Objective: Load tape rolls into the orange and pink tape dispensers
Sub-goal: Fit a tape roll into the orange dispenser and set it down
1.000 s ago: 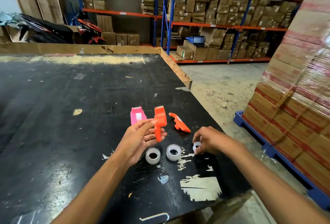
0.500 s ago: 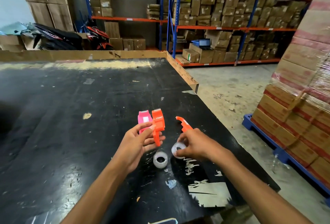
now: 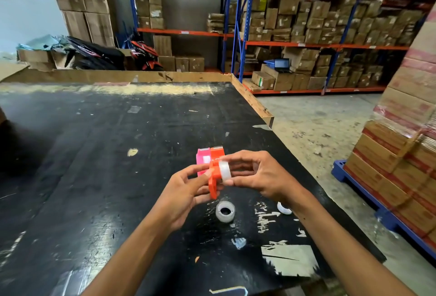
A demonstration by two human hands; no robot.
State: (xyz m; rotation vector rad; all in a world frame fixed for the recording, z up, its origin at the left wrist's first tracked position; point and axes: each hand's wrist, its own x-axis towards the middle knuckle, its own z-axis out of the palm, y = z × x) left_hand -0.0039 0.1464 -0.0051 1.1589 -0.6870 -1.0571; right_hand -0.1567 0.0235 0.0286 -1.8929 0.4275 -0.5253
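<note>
On the black desk (image 3: 94,154), the left hand (image 3: 182,191) grips the orange dispenser (image 3: 215,170) above the surface, its fingers clamped on the lower body. The pink dispenser (image 3: 202,160) shows just behind it; whether it stands on the desk I cannot tell. The right hand (image 3: 257,175) pinches a tape roll (image 3: 224,171) against the orange dispenser's side, fingers closed on it. Below, a second roll (image 3: 225,211) lies flat on the desk, and a third (image 3: 284,209) peeks out beside the right wrist.
</note>
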